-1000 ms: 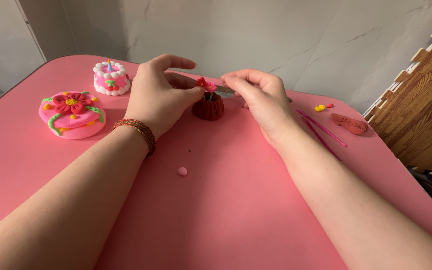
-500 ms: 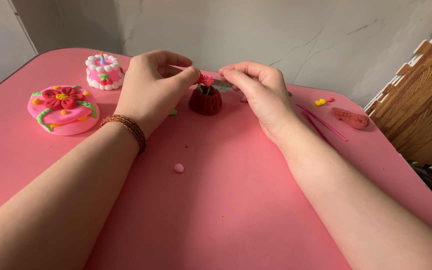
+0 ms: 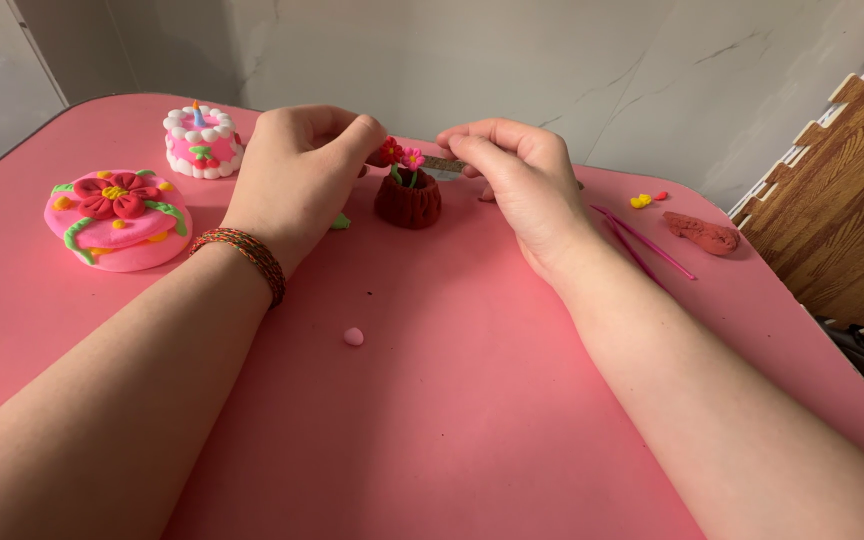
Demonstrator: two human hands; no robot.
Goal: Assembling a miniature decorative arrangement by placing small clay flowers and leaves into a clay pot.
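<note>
One small pink clay ball [image 3: 353, 336] lies loose on the pink table [image 3: 472, 420], nearest the camera. Beyond it, the left hand [image 3: 297, 180] pinches the flowers in the dark red clay pot [image 3: 408, 200] mid-table, steadying them, while the right hand [image 3: 517, 180] grips a thin tool [image 3: 442, 163] pointed at them; two decorated cakes [image 3: 117, 218] sit clear, far left.
</note>
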